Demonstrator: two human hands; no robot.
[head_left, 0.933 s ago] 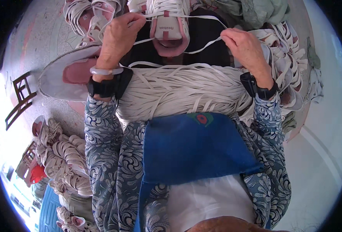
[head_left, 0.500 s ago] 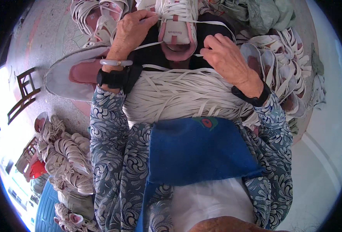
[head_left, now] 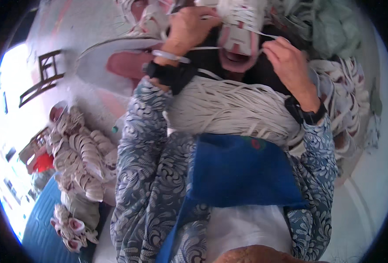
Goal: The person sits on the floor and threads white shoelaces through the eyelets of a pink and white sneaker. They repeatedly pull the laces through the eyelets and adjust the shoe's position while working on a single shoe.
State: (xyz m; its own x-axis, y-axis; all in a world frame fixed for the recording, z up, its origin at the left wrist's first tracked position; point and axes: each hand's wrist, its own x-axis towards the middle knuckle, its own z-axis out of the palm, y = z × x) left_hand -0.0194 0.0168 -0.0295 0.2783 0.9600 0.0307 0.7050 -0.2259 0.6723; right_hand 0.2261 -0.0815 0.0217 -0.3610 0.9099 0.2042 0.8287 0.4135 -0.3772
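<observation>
Pinching a flat white shoelace (head_left: pixel 211 47) near the top centre of the frame, the left hand (head_left: pixel 189 26) had its fingers pressed together on the strand beside a white-and-pink sports shoe upper (head_left: pixel 240 30), while the right hand (head_left: pixel 286 59), just right of the shoe, nipped another run of the same lace between thumb and fingertips. Judging by its slack curves, the lace would handle light, limp and a little slippery, best taken near its stiffer tip, and the soft shoe by its sides. Below lay a thick bundle of white laces (head_left: pixel 229 109), a blue cloth (head_left: pixel 242 171) and, at lower left, heaped white shoe uppers (head_left: pixel 80 153).
</observation>
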